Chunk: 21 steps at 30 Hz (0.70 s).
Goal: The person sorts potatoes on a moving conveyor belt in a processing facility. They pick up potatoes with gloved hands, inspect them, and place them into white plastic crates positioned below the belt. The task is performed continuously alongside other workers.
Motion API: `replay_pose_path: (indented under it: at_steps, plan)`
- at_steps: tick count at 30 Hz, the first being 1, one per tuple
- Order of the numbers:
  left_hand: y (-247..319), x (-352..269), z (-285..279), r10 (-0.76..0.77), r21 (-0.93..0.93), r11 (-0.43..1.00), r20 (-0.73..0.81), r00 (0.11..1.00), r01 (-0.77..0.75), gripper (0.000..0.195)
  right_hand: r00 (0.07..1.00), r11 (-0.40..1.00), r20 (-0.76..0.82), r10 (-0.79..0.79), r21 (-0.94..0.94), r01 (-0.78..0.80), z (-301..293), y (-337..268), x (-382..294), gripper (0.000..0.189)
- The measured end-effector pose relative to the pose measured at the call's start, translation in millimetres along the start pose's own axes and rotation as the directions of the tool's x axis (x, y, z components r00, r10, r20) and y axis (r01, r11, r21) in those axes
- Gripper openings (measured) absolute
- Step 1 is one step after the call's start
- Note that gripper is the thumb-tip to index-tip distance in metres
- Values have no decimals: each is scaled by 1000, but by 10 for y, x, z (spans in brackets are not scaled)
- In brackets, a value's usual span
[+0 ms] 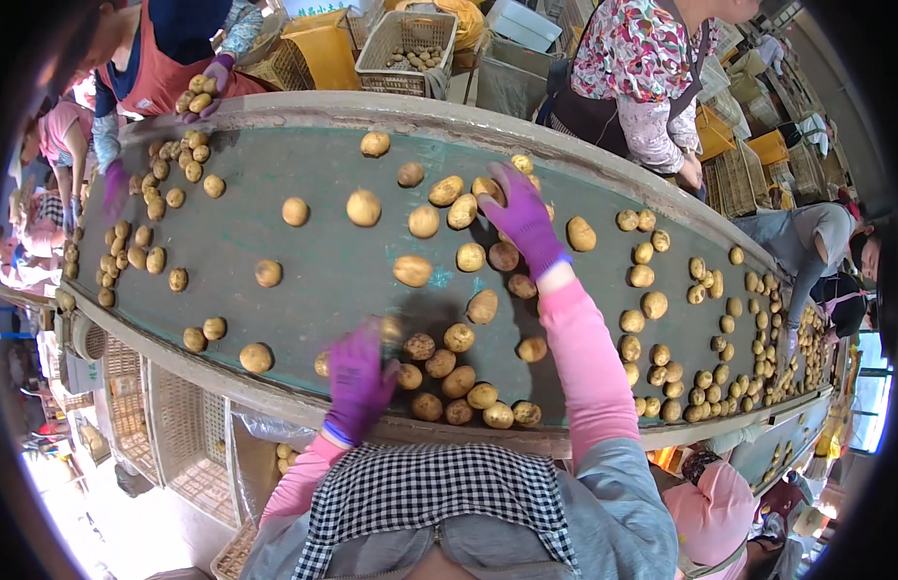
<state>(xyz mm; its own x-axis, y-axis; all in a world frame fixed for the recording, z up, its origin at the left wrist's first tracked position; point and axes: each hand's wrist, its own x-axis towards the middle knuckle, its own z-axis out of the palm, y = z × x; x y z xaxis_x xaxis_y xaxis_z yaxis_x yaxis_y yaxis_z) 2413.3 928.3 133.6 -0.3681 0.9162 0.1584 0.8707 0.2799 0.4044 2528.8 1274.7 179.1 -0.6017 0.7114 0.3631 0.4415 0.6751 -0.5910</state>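
Observation:
Potatoes (pixel 413 270) lie scattered over a long green conveyor belt (pixel 311 261) in front of me. My right hand (pixel 518 214), in a purple glove, reaches across the belt with its fingers spread over a potato (pixel 488 190) near the far side; whether it grips it cannot be told. My left hand (pixel 360 377), also gloved in purple and somewhat blurred, is above the near side of the belt. A potato (pixel 390 330) shows at its fingertips, and others lie beside it. Several darker, blemished potatoes (pixel 420 346) are grouped between my hands, close to the near edge.
A raised rim (pixel 449 109) borders the far side. Across the belt, one person (pixel 166 58) holds potatoes; another person (pixel 637 80) stands further right. Plastic crates (pixel 409 47) are behind them, and more crates (pixel 191 435) stand below the near edge at left. A person (pixel 804 246) leans over the right end.

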Motion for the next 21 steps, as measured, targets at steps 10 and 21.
replay_pose_path:
  at_steps: [10, 21]
  plan:
    - [499, 149, -34, 105, -423, 897, -85, 991, -131, 45, 917, 996, 394, -58, 89, 25, 41, 26, -694, 46]
    - [781, 1153, 453, 62, 29, 998, -120, 991, -59, 60, 858, -118, 509, 74, 858, -499, -1209, 315, -1719, 53]
